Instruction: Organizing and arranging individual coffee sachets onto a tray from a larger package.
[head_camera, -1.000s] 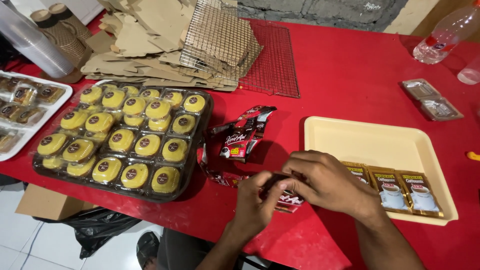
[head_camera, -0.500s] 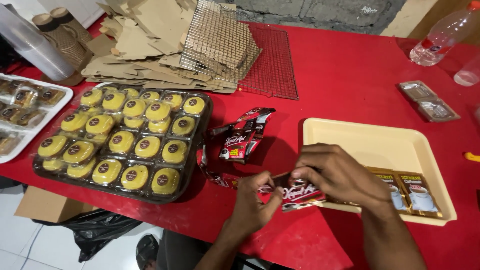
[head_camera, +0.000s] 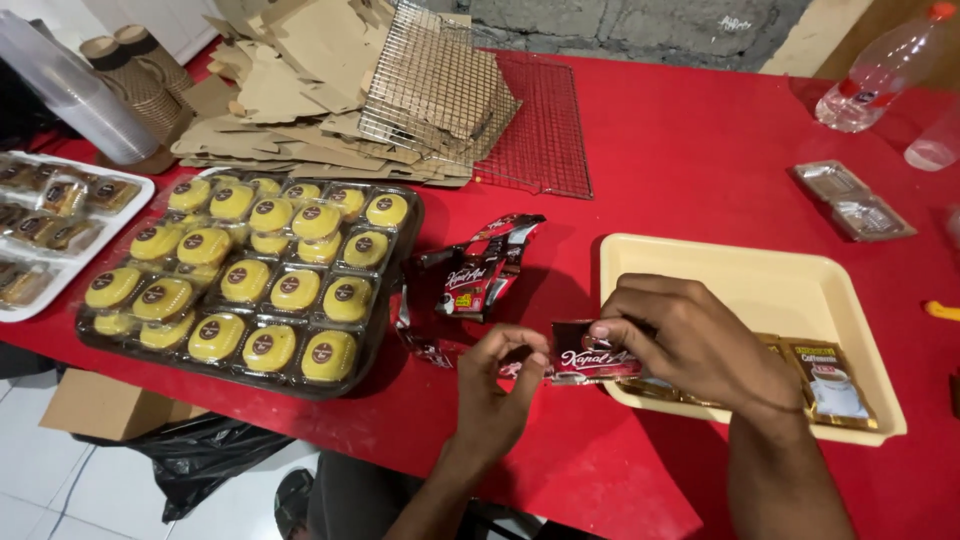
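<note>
Right hand (head_camera: 700, 345) and left hand (head_camera: 497, 395) both pinch a dark red foil sachet (head_camera: 585, 362) – beside the right, a cream plastic tray (head_camera: 740, 275)

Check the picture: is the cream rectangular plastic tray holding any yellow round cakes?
No: the cream rectangular plastic tray holds only flat sachets.

Head camera, looking down, near red table (head_camera: 700, 170).

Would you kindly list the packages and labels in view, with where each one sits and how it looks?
Sachet: pinched by right hand and left hand; flat, dark red.
Loose sachets: on the red table, centre; dark red, crumpled.
Brown sachets: in the cream tray; flat.
Round labels: on yellow cakes in the clear tray; dark.
Bottle: top right; clear, red label.
</note>
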